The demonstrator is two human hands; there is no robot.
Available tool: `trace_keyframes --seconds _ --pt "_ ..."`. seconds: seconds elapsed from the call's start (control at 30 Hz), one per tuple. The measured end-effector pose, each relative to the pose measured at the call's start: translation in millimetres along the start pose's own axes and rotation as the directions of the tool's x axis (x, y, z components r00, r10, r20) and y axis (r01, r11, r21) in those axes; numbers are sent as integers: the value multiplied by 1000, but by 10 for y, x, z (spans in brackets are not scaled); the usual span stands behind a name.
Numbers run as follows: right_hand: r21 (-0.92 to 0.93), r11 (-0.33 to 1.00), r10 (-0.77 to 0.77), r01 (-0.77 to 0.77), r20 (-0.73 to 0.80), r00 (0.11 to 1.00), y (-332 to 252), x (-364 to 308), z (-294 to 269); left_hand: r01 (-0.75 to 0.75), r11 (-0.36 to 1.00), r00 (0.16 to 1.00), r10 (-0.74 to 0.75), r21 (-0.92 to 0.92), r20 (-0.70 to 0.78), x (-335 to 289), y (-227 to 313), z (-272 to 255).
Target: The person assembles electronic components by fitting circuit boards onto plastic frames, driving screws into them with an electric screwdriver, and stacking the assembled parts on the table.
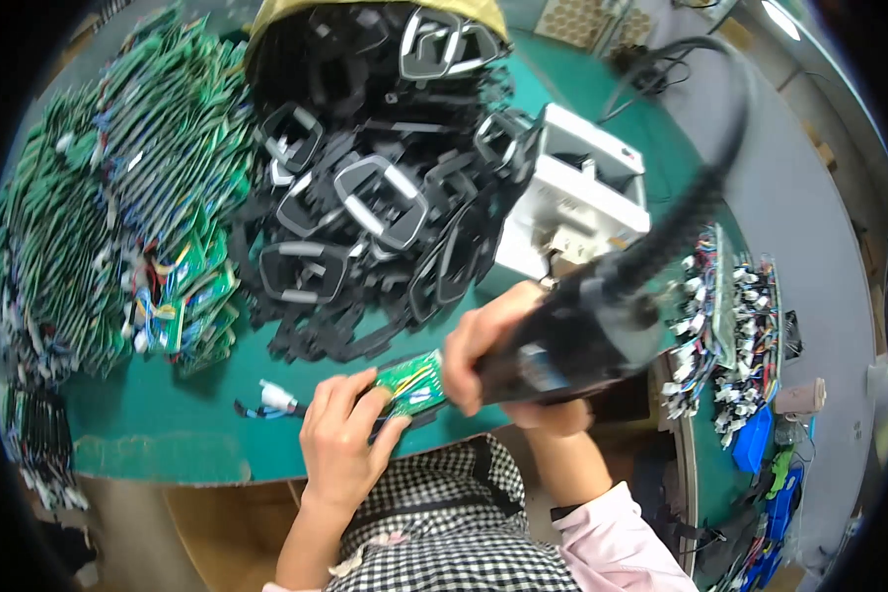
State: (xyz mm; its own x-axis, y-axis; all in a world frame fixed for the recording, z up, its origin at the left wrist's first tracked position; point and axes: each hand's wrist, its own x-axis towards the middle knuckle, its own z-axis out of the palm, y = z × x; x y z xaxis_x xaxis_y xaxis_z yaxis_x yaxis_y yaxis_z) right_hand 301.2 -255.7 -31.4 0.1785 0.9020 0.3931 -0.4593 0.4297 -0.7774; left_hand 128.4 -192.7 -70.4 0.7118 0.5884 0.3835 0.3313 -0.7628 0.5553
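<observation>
My right hand is wrapped round a black electric screwdriver, whose thick cord rises to the upper right. Its tip points down toward a small green circuit board at the table's near edge; my hand and the tool hide the board's right end. Fingers and thumb of my left hand hold the board from its left side. A black plastic part shows along the board's edge. Just left of my left hand lies a white connector on dark wires.
Black plastic frames heap up beyond my hands, spilling from a yellow-rimmed bag. Stacked green circuit boards fill the left. A white box-shaped machine stands right of the heap. Wire bundles and a blue bin lie far right.
</observation>
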Motion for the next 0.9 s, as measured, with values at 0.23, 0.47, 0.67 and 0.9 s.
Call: trace_keyframes --seconds 0.23,0.47,0.67,0.9 --pt "-417 888 -306 193 -223 926 -472 136 -4 -30 999 998 29 14 54 -29 28 0" --pt "-635 726 -506 264 -233 830 -870 359 -447 -152 988 981 146 39 129 -41 -4 -98" --pt "-271 912 -364 308 -185 913 -475 202 3 -180 980 980 186 -81 72 44 -208 -15" --pt "-145 948 -309 285 -191 932 118 144 422 -98 962 992 115 -254 53 59 -328 13"
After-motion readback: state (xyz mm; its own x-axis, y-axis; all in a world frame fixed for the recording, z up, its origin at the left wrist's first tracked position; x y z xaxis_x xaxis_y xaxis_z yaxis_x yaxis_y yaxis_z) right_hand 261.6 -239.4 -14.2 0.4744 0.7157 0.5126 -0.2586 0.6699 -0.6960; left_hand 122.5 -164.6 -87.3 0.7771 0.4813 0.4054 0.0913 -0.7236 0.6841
